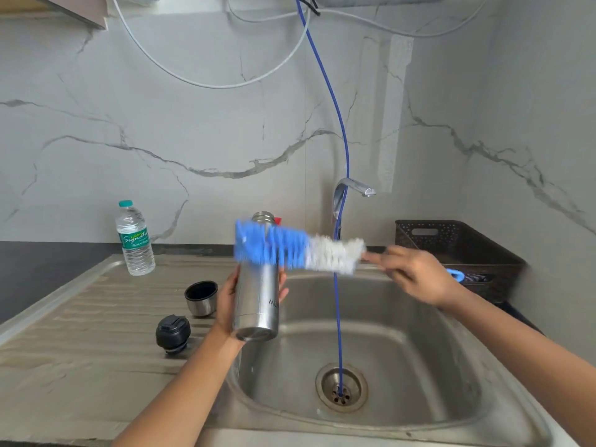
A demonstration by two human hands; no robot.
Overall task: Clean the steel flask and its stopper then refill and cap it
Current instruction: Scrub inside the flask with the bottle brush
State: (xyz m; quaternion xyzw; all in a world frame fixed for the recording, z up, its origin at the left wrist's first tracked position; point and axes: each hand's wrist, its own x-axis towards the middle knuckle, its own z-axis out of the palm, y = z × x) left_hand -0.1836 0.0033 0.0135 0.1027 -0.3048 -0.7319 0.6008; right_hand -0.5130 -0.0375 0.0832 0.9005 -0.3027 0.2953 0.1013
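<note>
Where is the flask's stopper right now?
The stopper sits on the drainboard, left of the sink, just in front of the cup lid and beside the left hand.

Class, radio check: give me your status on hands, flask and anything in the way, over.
Left hand grips flask, open, upright at sink edge. Right hand holds bottle brush, outside flask, blurred. Stopper and cup on drainboard. Blue hose hangs close.

Silver flask [256, 298], blue-and-white brush [298, 248], black stopper [173, 333], grey-veined white marble wall [161, 124].
</note>
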